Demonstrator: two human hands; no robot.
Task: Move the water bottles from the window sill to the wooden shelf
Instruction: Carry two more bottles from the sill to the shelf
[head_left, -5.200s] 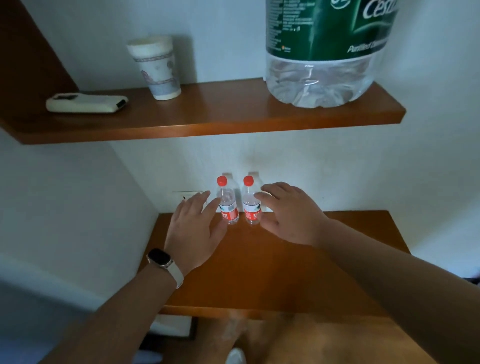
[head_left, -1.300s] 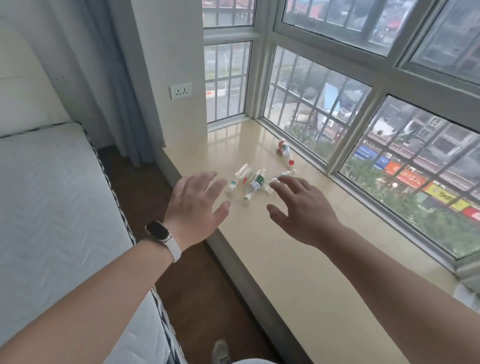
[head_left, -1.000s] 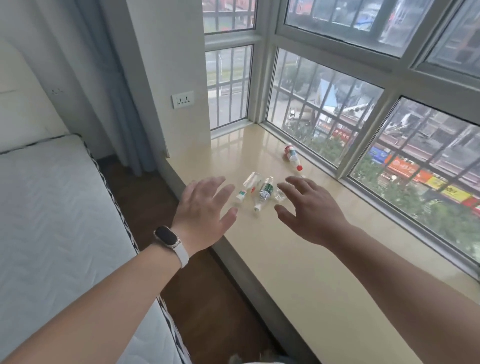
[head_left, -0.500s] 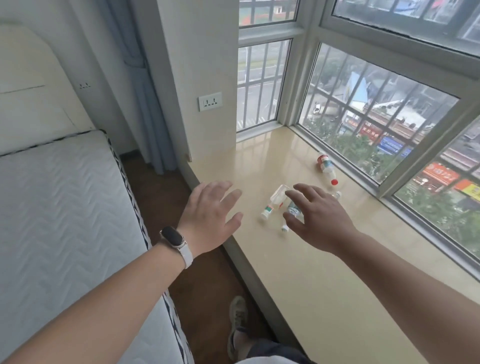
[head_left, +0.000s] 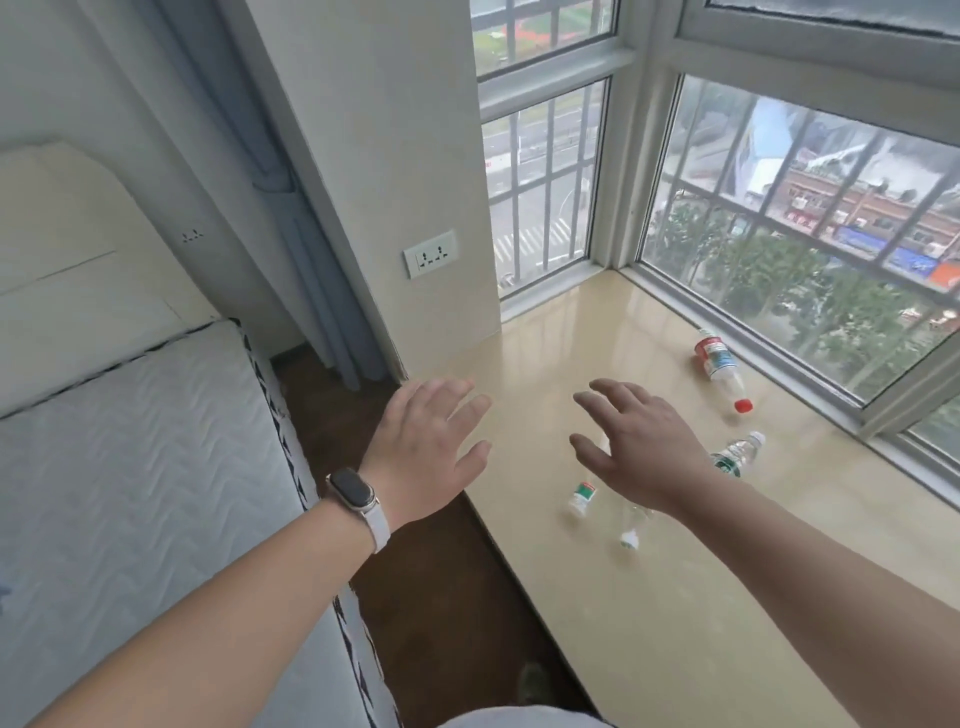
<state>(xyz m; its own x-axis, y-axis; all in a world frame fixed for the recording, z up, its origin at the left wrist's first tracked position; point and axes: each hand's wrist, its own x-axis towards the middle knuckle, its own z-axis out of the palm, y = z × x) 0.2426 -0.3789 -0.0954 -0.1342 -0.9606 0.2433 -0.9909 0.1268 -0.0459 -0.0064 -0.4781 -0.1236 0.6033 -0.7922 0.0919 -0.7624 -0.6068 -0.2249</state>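
Both hands reach forward with palms down and fingers spread wide, holding nothing. The left hand (head_left: 428, 449), with a smartwatch (head_left: 353, 491) on a white strap at its wrist, hovers over the near edge of the window sill (head_left: 675, 597), where the beige stone meets the dark wooden floor (head_left: 431, 597). The right hand (head_left: 641, 449) hangs above the sill itself, directly over a cluster of small water bottles; whether it touches any of them cannot be told.

Four bottles lie on their sides on the glossy sill. A red-capped bottle (head_left: 722, 369) with a red and white label rests near the window frame, well apart from the hands. A green-labelled bottle (head_left: 737, 454) with a white cap shows just beside the right wrist, partly covered by it. A short bottle end with a green and red label (head_left: 581, 498) lies below the right thumb, and a clear bottle with a white cap (head_left: 631, 530) pokes out from under the right forearm.

A mattress (head_left: 130, 467) fills the left, a grey curtain (head_left: 306, 260) hangs behind it, and a wall socket (head_left: 430, 254) sits on the pillar.
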